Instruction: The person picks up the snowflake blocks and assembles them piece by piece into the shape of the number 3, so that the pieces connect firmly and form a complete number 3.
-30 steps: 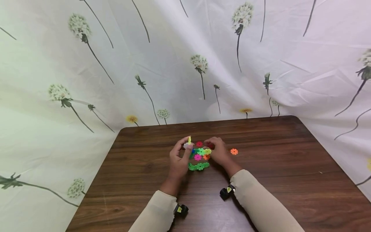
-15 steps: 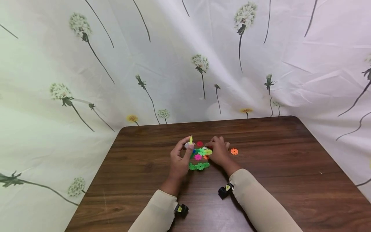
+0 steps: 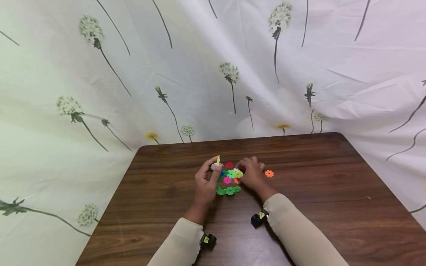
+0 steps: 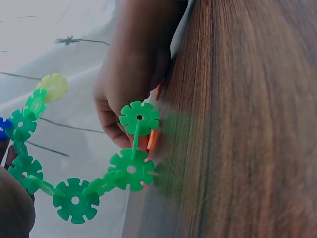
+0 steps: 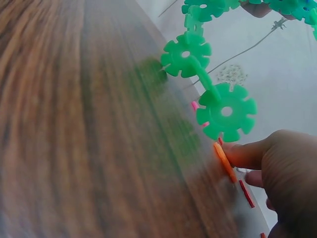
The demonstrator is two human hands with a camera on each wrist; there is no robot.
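Note:
My left hand (image 3: pixel 204 181) pinches a chain of interlocking flower-shaped discs (image 4: pixel 75 200) between thumb and fingers. Mostly green, the chain has blue and yellow discs (image 4: pixel 53 87) too, and droops in a curve above the table. Lower down, my right hand (image 3: pixel 252 173) has bent fingers among loose discs on the tabletop. In the right wrist view its fingertips are close to an orange disc (image 5: pixel 224 161), which lies flat; whether they grip a disc is hidden. The chain's green end disc (image 5: pixel 227 111) hangs in front of that hand.
Loose pink (image 3: pixel 227 180) and red discs (image 3: pixel 229 164) lie between the hands. Another orange disc (image 3: pixel 269 173) sits apart, right of the right hand. Behind the brown wooden table (image 3: pixel 159 207) hangs a white cloth (image 3: pixel 199 74) printed with dandelions.
My right hand has shifted slightly and its fingers have bent over the loose discs, partly covering the dark red one. The left hand keeps its hold on the chain, nearly still.

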